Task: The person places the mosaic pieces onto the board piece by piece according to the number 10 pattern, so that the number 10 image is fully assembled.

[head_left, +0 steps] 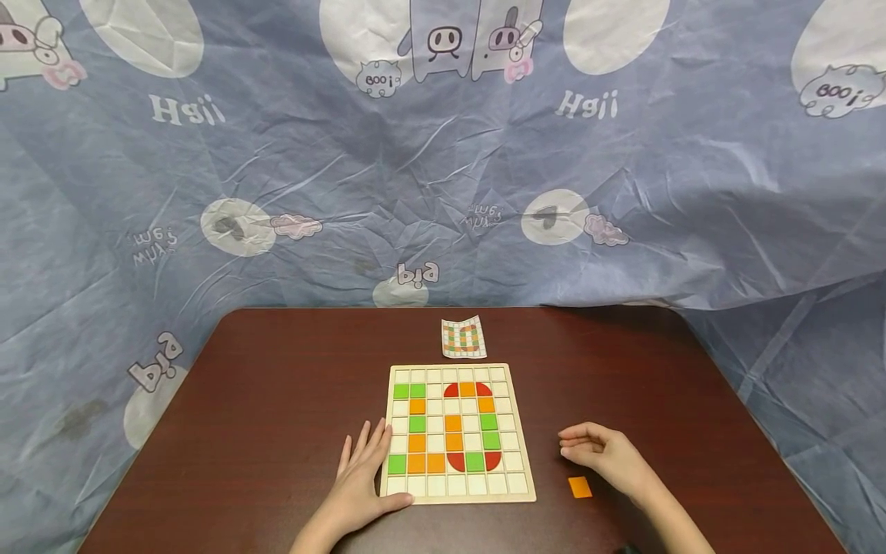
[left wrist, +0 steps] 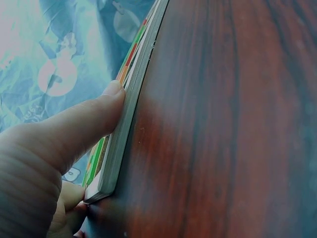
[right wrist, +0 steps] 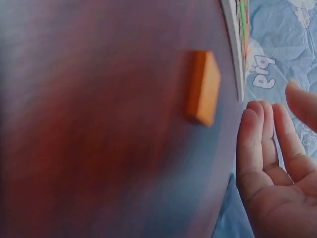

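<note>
A pale wooden grid board [head_left: 497, 484] lies on the table with green, orange and red tiles set in its cells. The red ones, such as the red rounded tile [head_left: 492, 461], have one curved corner. My left hand [head_left: 361, 481] rests at the board's near left corner, fingers spread straight along the left side and thumb on the near edge. In the left wrist view, the thumb [left wrist: 84, 131] lies against the board's rim. To the right of the board, my right hand [head_left: 612, 458] holds nothing, its fingers loosely bent. A loose orange square tile [head_left: 580, 487] lies beside it.
Behind the board, a small slightly curled paper card [head_left: 464, 338] shows a similar coloured grid pattern. The dark reddish-brown table [head_left: 291, 385] has rounded far corners. A blue-grey printed cloth [head_left: 415, 169] hangs behind and at both sides.
</note>
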{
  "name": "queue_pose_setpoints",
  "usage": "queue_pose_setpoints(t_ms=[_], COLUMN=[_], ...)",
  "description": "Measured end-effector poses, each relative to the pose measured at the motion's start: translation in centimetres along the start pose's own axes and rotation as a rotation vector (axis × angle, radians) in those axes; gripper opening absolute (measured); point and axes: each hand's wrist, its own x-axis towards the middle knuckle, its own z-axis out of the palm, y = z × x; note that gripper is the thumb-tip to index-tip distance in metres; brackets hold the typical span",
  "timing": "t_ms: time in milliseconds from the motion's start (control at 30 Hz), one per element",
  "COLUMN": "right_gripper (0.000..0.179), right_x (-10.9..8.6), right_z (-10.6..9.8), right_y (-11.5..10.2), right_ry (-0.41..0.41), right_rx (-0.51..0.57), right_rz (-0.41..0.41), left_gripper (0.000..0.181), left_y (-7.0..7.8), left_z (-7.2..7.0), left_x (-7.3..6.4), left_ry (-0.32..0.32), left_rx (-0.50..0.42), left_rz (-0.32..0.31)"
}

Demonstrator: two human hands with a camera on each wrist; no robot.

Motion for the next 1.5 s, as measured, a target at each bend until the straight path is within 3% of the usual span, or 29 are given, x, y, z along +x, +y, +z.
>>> queue_pose_setpoints(t_ms=[200,533,833,1167,1367,1500], right_gripper=[0.044,0.042,0.034,0.031,0.027,0.029], right_x=[-1.5,-2.3,-2.3,-2.1,-1.4,-0.6], right_z=[-0.5,0.2,0.4,0.5,0.3,0.5], right_y=[0.9,1.8,1.8,1.4,1.5,0.9], right_ry=[-0.036,-0.012,0.009,-0.047,-0.137,-0.145], right_rx=[-0.024,-0.366,-0.411,-0.338,-0.108,0.026], right_rz=[0.003,-0.126,-0.106,-0.084,-0.097,-0.109], left_gripper=[0.112,0.112,0.111,0.112,0.112,0.112], left_y=[0.0,0.0,0.2,0.1,0.2,0.4], left_z=[0.0,0.0,-0.2,-0.1,-0.1,-0.2], left_x=[0.0,-0.1,0.0,0.0,-0.1,-0.1], left_ry=[0.002,0.015,0.024,0.005,-0.005,0.008], left_rx=[-0.005,0.007,-0.005,-0.011,-0.019,-0.022], left_rz=[-0.004,0.008,0.022,0.011,0.005,0.025])
